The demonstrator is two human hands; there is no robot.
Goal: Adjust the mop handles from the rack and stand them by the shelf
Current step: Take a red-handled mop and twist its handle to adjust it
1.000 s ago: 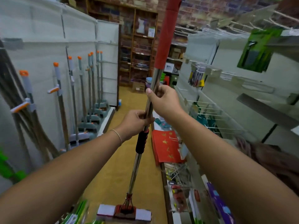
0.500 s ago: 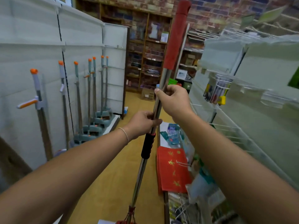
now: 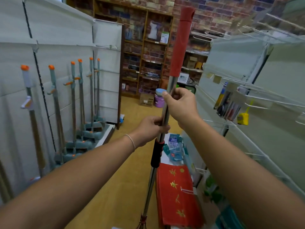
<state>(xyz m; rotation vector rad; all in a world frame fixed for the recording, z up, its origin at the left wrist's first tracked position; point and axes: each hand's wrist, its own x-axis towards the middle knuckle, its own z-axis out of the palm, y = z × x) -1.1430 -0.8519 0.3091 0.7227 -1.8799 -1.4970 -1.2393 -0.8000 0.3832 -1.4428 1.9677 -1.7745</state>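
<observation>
In the shop aisle, both your left hand (image 3: 149,129) and right hand (image 3: 180,104) wrap fingers tight around the shiny metal mop pole with the red grip (image 3: 165,111), so twist gently and keep it straight up.

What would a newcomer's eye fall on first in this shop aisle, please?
First the mop in the middle: a steel pole with a red grip on top and a black collar lower down, held by both hands, the right hand above the left hand. Then the row of grey mops with orange caps standing against the white wall on the left, and the red packets low on the right shelf.
</observation>
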